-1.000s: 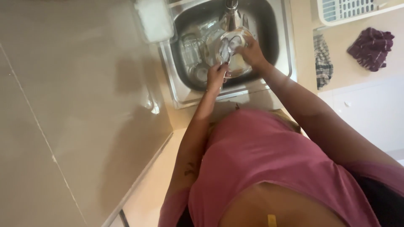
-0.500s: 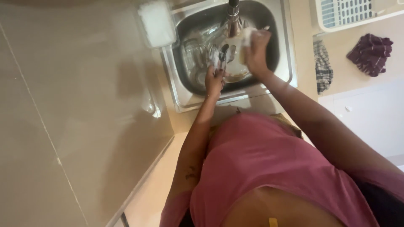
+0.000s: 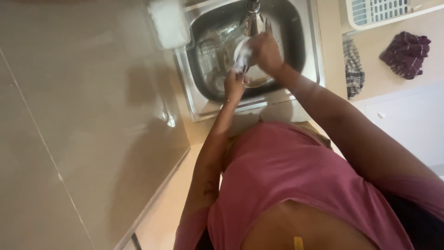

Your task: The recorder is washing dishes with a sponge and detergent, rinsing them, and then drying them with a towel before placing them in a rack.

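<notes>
Since a moment ago our right hand (image 3: 264,52) has slid down from the tap (image 3: 252,18) onto the bowl (image 3: 252,74), rubbing it with foam; washing goes on. Our left hand (image 3: 234,85) clasps the bowl's near rim, inside the steel sink (image 3: 203,99), where clear glasses (image 3: 213,51) lie at the left.

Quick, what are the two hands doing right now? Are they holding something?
Left hand: closed on the edge of a shiny bowl in the sink.
Right hand: closed on something white and soapy, against the bowl.
</notes>
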